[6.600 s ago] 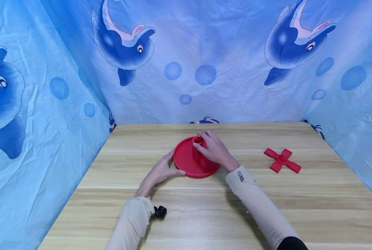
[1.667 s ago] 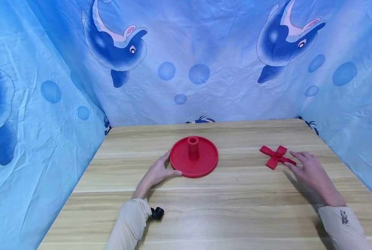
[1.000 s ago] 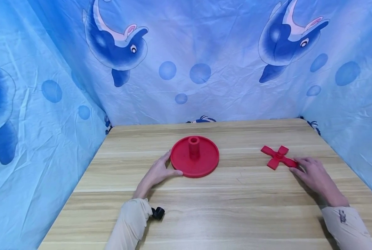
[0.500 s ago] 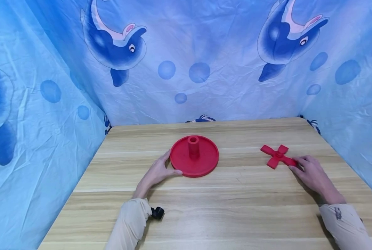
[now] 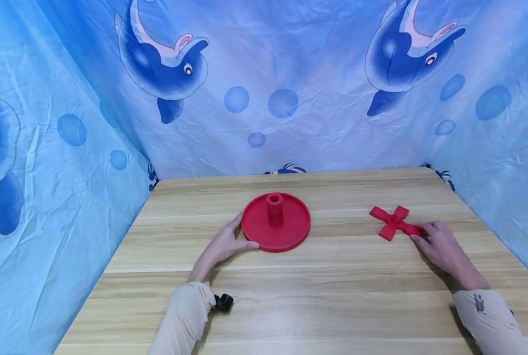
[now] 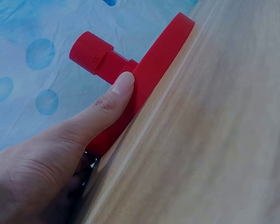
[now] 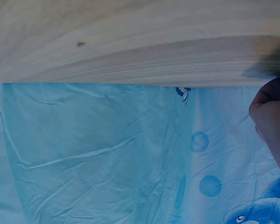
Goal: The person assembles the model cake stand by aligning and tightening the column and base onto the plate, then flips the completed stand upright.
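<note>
A shallow round red base [image 5: 295,228] with a raised rim lies on the wooden table. From it rises a hollow red post [image 5: 275,212], marked with a small number in the left wrist view. My left hand [image 5: 223,245] holds the base by its near left edge, the thumb [image 6: 123,84] against the rim and the fingers round the far side. Over to the right lies a flat red cross-shaped piece [image 5: 395,222] with a small round knob at its centre. My right hand [image 5: 443,247] pinches the end of its nearest arm between thumb and fingertips.
Between the base and the cross-shaped piece is bare wooden tabletop [image 5: 339,222]. A blue curtain printed with dolphins [image 5: 179,64] hangs round the table's back and sides. On my left wrist sits a small black camera [image 5: 224,302].
Earlier my right hand was on the post at the base; it has since moved right and taken hold of the cross-shaped piece's arm. My left hand has stayed at the base.
</note>
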{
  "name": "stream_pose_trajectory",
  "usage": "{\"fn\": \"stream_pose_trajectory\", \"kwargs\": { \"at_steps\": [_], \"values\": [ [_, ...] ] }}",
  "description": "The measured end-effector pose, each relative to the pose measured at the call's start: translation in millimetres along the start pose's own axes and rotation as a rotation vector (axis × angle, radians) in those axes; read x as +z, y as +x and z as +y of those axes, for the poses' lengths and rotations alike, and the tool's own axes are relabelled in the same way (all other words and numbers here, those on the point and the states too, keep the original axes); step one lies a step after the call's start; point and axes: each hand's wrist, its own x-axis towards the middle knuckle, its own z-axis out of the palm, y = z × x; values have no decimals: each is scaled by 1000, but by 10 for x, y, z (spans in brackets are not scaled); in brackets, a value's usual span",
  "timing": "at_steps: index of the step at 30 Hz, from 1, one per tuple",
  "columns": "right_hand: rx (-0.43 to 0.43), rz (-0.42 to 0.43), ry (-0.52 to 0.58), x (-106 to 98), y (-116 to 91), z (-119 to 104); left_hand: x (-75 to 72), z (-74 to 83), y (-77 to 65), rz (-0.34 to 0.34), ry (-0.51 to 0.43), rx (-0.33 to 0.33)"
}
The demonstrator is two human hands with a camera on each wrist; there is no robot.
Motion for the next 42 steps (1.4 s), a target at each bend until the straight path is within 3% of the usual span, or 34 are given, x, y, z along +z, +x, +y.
{"fn": "stream_pose_trajectory", "kwargs": {
  "at_steps": [14, 26, 42],
  "values": [
    [39, -25, 11, -16, -4, -53, -4, -10, -6, -3, 8, -8],
    [13, 13, -1, -16, -32, -88, -6, -1, -1, 5, 5, 22],
    [-24, 34, -23, -14, -39, -102, -1, -11, 0, 4, 7, 11]
  ]
}}
